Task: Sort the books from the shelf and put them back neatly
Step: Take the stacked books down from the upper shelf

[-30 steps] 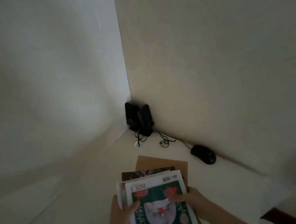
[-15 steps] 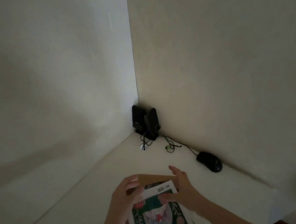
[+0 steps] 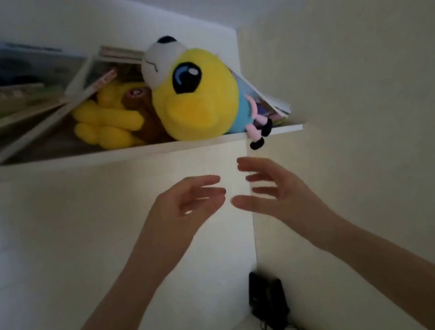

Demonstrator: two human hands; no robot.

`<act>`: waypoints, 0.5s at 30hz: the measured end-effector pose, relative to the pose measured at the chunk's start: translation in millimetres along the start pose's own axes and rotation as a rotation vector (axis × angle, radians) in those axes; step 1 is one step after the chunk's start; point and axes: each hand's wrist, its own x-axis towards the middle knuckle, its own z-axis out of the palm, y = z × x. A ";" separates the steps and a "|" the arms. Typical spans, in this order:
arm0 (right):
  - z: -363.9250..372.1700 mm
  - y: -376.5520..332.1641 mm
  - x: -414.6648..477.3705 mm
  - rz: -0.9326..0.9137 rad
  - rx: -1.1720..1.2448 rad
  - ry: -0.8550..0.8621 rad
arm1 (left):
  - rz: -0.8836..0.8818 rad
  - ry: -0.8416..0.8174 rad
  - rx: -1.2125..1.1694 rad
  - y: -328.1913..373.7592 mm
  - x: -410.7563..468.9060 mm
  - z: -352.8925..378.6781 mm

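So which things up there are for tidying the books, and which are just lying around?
For the job:
the shelf
the leaning books on its left
the slanted books at its right end
the left hand and right hand, both open and empty

Just lying about:
the big yellow plush toy
the small yellow plush
the black speakers

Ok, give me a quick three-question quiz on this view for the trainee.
1. True or false: the left hand and right hand are both gripping something.
2. What lies at the right end of the shelf? A) yellow plush toy B) lamp C) vase
3. How do the books left of the toy stand?
Key: 1 false, both are empty and open. 2 A. 3 leaning, not upright.
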 end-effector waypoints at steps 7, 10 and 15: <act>3.8 -106.6 71.2 -0.317 -0.187 0.219 | 0.220 0.160 0.149 87.9 31.8 -62.9; 19.8 -136.3 90.8 -0.474 -0.297 0.154 | 0.319 0.286 0.345 106.5 35.5 -91.3; 79.7 -176.4 121.6 -0.634 -0.499 -0.093 | 0.465 0.603 1.013 124.9 21.0 -159.1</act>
